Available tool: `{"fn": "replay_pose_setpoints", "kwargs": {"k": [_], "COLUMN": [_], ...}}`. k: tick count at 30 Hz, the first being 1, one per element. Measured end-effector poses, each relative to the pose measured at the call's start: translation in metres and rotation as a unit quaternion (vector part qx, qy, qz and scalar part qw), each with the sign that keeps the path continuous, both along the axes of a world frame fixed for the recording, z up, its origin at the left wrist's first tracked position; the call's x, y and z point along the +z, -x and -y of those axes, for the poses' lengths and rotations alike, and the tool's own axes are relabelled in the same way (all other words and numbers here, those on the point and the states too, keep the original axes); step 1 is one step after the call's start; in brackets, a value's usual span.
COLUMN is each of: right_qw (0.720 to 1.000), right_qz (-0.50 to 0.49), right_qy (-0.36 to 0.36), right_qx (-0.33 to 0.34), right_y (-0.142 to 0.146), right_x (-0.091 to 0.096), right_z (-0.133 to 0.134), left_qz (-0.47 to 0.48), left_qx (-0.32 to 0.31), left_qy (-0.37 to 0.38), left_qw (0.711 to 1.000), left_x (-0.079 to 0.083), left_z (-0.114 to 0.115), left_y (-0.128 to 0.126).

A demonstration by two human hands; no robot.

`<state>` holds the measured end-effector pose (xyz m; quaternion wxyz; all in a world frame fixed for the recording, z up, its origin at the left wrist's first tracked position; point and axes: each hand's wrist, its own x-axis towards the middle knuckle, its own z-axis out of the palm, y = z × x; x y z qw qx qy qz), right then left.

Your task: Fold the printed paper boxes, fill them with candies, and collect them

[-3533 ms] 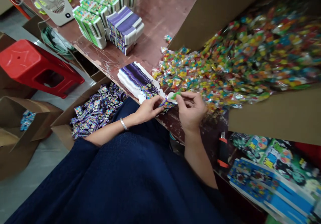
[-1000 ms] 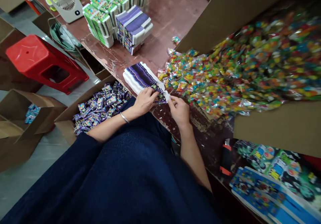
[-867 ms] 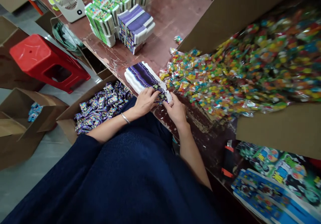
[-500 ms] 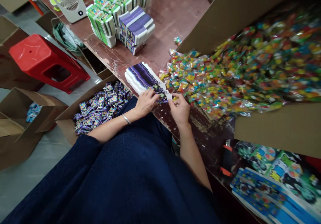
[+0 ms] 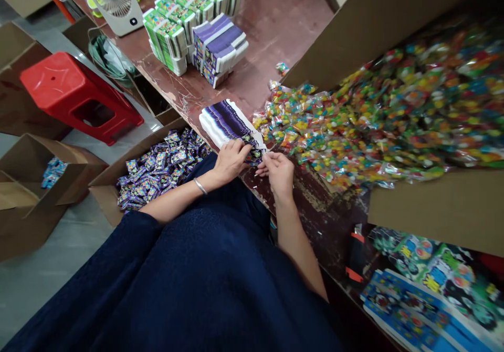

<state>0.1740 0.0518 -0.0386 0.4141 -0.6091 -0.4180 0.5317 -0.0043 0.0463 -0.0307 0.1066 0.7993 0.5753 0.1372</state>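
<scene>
At the table edge, my left hand [image 5: 231, 161] is closed on a small purple printed carton [image 5: 255, 156], its fingers resting over the left end. My right hand [image 5: 279, 173] pinches the carton's right end between thumb and fingertips; the end flap is mostly hidden there. Just beyond both hands lies a fanned row of flat purple and white cartons [image 5: 226, 123]. Many small clear packets of colourful candy [image 5: 315, 131] spread from a tipped cardboard box to the right of my hands. Below the table edge on the left, a cardboard box [image 5: 103, 197] holds many filled purple cartons [image 5: 157, 168].
Banded purple bundles [image 5: 220, 42] and green bundles [image 5: 165, 34] stand at the back, beside a white fan [image 5: 112, 0]. A red stool [image 5: 79, 94] is at left. A black and orange cutter [image 5: 356, 255] and printed sheets [image 5: 413, 304] lie at lower right.
The white flap at my right fingertips no longer shows. My right hand has shifted slightly, its fingers closer together at the carton's end. The left hand keeps its hold.
</scene>
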Motion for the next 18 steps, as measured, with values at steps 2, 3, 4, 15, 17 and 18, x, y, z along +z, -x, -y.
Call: {"fn": "replay_pose_setpoints", "kwargs": {"k": [2,3,4,15,17,18], "right_qw": [1.000,0.999,0.997,0.975,0.972,0.969], "right_qz": [0.014,0.028,0.044,0.168,0.181,0.191], "right_qy": [-0.020,-0.037,-0.058,-0.137,-0.106,-0.093], "right_qx": [0.008,0.015,0.021,0.049,0.102,0.129], "right_y": [-0.007,-0.011,-0.015,-0.039,-0.047,-0.052], "right_x": [0.013,0.020,0.027,0.068,0.078,0.082], "right_z": [0.003,0.007,0.012,0.057,0.058,0.058], "left_qz": [0.035,0.068,0.112,0.565,0.563,0.560], "left_qx": [-0.021,-0.035,-0.050,-0.202,-0.235,-0.252], "left_qy": [0.005,0.015,0.034,0.476,0.496,0.500], "left_qw": [0.999,0.997,0.992,0.643,0.618,0.611], "left_x": [0.016,0.024,0.032,0.037,0.034,0.033], "left_z": [0.003,0.005,0.005,-0.004,-0.004,-0.004], "left_y": [0.000,0.000,0.000,0.001,0.000,-0.001]}}
